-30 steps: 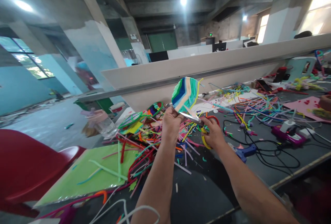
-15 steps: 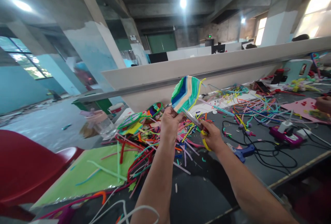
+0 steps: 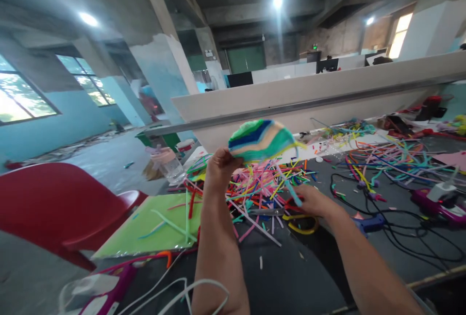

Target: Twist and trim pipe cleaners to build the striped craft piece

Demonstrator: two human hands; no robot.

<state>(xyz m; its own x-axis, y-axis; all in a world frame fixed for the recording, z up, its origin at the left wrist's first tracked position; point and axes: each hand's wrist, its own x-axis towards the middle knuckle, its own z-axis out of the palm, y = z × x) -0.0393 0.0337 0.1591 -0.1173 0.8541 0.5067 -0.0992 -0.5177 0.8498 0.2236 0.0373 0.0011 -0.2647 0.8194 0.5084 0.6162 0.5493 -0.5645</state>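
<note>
My left hand [image 3: 223,160] pinches the lower left edge of a striped pipe-cleaner panel [image 3: 260,140], held up over the table. Its stripes are green, dark blue, cream and teal, with a yellow edge whose tip sticks out at the right. Low over the tabletop, my right hand [image 3: 313,200] has its fingers on the red loop of a pair of scissors [image 3: 304,225]; the yellow loop hangs free and the blades point left. A light-blue pipe-cleaner piece [image 3: 292,192] crosses in front of those fingers, and whether they touch it is unclear.
Cut pipe cleaners [image 3: 260,181] lie heaped behind my hands. A blue glue gun [image 3: 369,223], black cables and a purple power strip [image 3: 439,206] are at right. At left are a green sheet [image 3: 169,218], a plastic jug [image 3: 168,164] and a red chair [image 3: 61,203]. A low partition [image 3: 262,99] runs behind.
My right hand has lowered the scissors from the panel's edge to the tabletop. In my left hand the panel has tilted over to the right. The view has turned left.
</note>
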